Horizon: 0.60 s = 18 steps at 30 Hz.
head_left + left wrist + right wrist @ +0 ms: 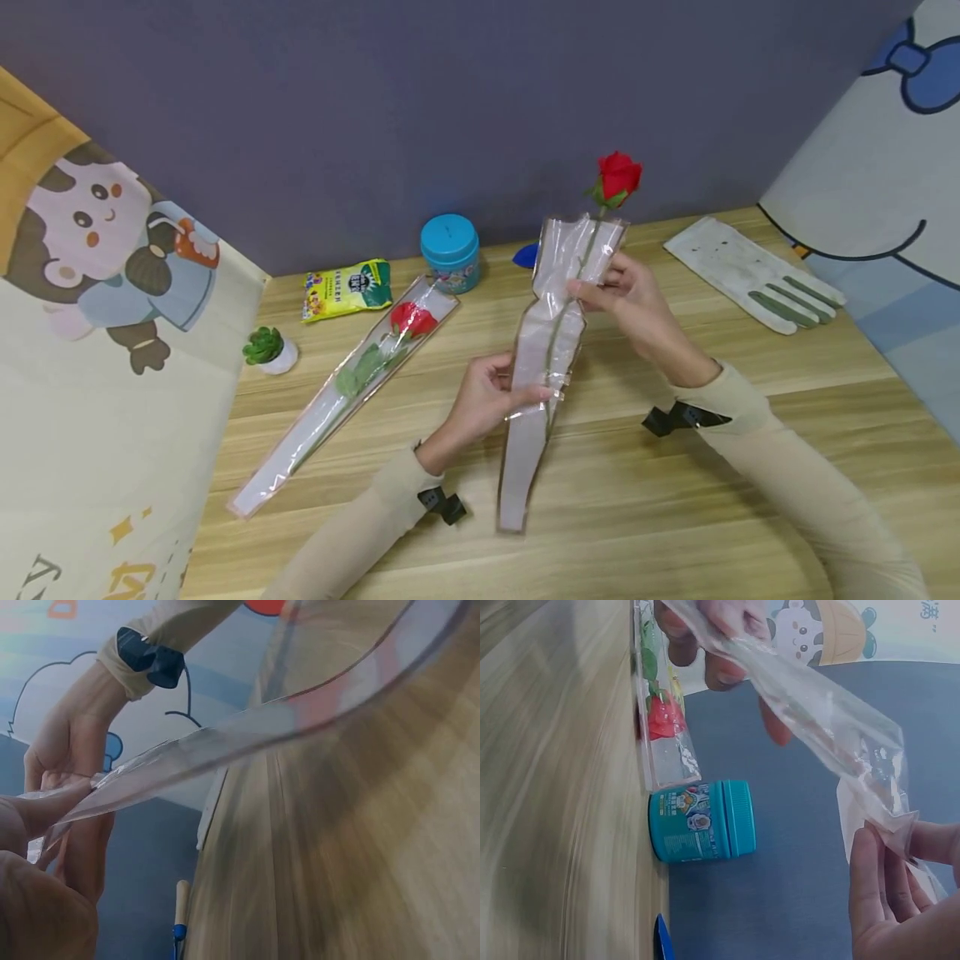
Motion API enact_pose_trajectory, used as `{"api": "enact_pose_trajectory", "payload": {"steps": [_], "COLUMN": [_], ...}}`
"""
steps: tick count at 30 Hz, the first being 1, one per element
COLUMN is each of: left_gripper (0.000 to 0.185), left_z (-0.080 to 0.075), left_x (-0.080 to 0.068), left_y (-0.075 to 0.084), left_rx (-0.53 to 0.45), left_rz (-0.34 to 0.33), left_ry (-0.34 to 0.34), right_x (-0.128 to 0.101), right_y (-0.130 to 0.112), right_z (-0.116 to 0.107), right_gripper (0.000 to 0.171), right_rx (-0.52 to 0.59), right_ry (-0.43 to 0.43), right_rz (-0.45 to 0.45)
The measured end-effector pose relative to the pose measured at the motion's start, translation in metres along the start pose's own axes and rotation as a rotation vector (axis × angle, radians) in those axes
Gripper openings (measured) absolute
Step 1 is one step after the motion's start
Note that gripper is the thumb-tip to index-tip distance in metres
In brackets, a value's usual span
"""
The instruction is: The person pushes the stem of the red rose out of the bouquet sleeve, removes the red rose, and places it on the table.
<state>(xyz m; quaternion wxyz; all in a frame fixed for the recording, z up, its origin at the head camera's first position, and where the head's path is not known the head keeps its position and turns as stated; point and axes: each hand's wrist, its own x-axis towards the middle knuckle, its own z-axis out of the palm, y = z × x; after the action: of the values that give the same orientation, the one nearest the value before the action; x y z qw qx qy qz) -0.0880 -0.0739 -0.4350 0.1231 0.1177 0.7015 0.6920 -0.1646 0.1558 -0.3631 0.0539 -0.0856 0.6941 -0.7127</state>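
A long clear-and-white flower sleeve (pixel 531 367) with a thin pinkish border slants upright between both hands. A red artificial rose (pixel 619 177) stands out above its top opening, its green stem running down inside the wrinkled plastic. Lower down, the left hand (pixel 487 393) pinches the sleeve at mid-length, thumb across the front. Near the top, the right hand (pixel 637 308) grips the sleeve and stem from the right side, thumb in front and fingers behind. The sleeve's narrow bottom end hangs free over the table. In the right wrist view the plastic (pixel 832 720) stretches from one hand to the other.
Left of the hands lies another sleeved rose (pixel 411 320) on the wooden table (pixel 637 517). Behind it are a yellow-green packet (pixel 347 290) and a blue lidded jar (pixel 450 250). A small potted succulent (pixel 270 350), a blue-bladed tool (pixel 526 256) and a work glove (pixel 750 271) lie around.
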Motion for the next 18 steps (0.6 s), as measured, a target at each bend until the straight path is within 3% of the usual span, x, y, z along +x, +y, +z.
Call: {"api": "enact_pose_trajectory", "payload": {"steps": [18], "left_gripper": [0.059], "left_z": [-0.0068], "left_x": [0.0006], "left_y": [0.0013], "left_rx": [0.078], "left_rz": [-0.062], "left_ry": [-0.048], "right_x": [0.0057], "right_y": [0.0028], "right_z": [-0.0019], "right_gripper": [0.025], "right_rx": [0.099], "right_ry": [0.045], "right_rz": [0.055]}}
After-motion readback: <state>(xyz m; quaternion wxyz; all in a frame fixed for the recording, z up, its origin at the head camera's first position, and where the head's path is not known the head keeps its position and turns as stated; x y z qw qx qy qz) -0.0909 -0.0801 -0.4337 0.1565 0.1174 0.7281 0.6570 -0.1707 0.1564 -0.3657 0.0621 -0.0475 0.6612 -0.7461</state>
